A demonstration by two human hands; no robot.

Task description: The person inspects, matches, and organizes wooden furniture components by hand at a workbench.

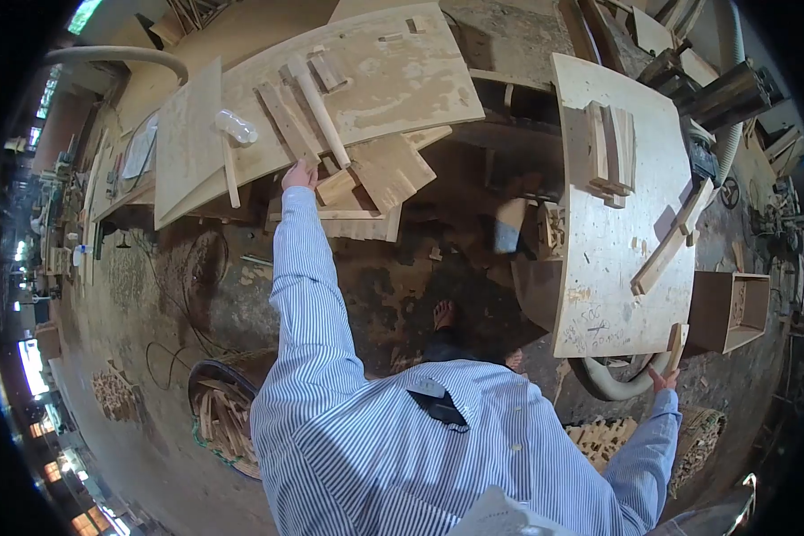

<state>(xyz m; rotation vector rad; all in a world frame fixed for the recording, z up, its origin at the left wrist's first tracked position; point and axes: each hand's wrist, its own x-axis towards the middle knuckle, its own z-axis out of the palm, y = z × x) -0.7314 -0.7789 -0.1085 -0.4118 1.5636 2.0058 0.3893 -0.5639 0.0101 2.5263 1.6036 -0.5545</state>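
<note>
My left hand (300, 174) reaches forward to the near edge of the left plywood table (402, 85), its fingers closed at the end of a flat wooden board (288, 123). Beside that board lie a long round-edged strip (320, 112) and a short block (329, 71). At the lower right, my right hand (663, 379) is closed on a small wooden piece (678, 347), by the near corner of the right plywood table (598, 304). On that table are a stack of wooden pieces (609, 150) and a long angled piece (665, 255).
A clear plastic bottle (237, 126) lies on the left table. Stacked boards (389, 174) stand below its edge. An open wooden box (746, 313) is at the right. Baskets of wood scraps (223, 420) and a curved hose (612, 384) are near my body.
</note>
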